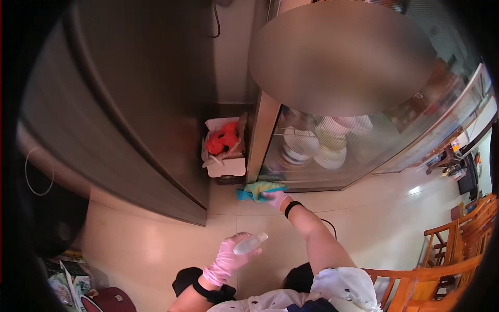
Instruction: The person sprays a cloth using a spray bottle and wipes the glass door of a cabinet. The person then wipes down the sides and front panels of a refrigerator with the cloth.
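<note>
- Left hand (233, 258), pink-gloved, has its fingers closed around a clear bottle (250, 243) above the floor (140, 229).
- Right hand (275, 198), gloved too, ahead and to the right, grips a teal and yellow cloth (262, 191) at the lower corner of a glass-fronted cabinet (263, 127).
- Just beyond the cloth, a white box (227, 167) with a red item (222, 138) fills the gap beside the cabinet.
- Ahead-left of the left hand, a tall dark panel (150, 114) blocks that side.
- Beyond the right hand, dishes (300, 147) show behind glass.
- Beneath both hands, the floor is pale, glossy tile.
- Well right of the right hand, wooden seating (447, 269).
</note>
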### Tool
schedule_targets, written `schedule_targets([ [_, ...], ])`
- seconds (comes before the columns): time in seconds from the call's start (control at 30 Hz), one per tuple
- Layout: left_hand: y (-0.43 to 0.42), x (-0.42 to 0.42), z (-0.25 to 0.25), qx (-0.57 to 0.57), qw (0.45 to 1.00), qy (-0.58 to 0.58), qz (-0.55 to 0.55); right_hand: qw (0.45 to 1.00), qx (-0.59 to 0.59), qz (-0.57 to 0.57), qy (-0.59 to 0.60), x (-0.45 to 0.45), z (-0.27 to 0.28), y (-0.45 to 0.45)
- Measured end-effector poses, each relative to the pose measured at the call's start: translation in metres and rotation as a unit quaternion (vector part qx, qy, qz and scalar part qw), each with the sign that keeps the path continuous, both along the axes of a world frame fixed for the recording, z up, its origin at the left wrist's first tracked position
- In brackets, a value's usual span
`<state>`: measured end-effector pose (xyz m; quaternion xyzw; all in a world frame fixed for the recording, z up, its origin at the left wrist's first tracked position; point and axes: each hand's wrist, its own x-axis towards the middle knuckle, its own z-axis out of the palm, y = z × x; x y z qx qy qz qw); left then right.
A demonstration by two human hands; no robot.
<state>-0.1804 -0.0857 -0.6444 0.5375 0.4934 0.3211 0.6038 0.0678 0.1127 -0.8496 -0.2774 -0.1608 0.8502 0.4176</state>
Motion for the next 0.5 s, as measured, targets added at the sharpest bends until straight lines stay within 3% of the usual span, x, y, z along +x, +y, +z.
schedule_targets([
  [0.03,0.001,0.001,0.008,-0.019,0.999,-0.02,0.018,0.956,0.163,-0.004,-0.244,-0.01,0.015,-0.005],
  [0.07,0.002,-0.002,0.018,-0.033,0.999,0.008,-0.021,0.78,0.32,0.128,-0.522,-0.005,0.038,-0.004],
  [0.1,0.002,-0.002,0.018,-0.042,0.999,0.016,-0.026,0.486,0.431,0.242,-0.721,-0.002,0.064,-0.006],
  [0.17,-0.003,-0.006,0.003,-0.073,0.997,-0.032,0.0,0.508,0.398,0.245,-0.724,0.007,0.078,-0.024],
  [0.3,-0.006,-0.011,0.033,-0.108,0.992,-0.066,0.015,0.534,0.309,0.243,-0.749,0.046,0.133,-0.045],
  [0.37,-0.004,-0.019,0.034,-0.086,0.987,-0.118,0.06,0.724,0.112,0.22,-0.644,0.056,0.196,-0.049],
  [0.4,-0.001,-0.01,0.088,-0.146,0.977,-0.14,0.065,0.779,0.088,0.202,-0.587,0.051,0.259,-0.053],
  [0.43,0.008,-0.003,0.135,-0.146,0.979,-0.138,0.042,0.783,0.076,0.183,-0.59,0.058,0.301,-0.067],
  [0.5,0.02,0.001,0.212,-0.162,0.969,-0.174,-0.07,0.922,-0.001,0.134,-0.364,0.06,0.366,-0.094],
])
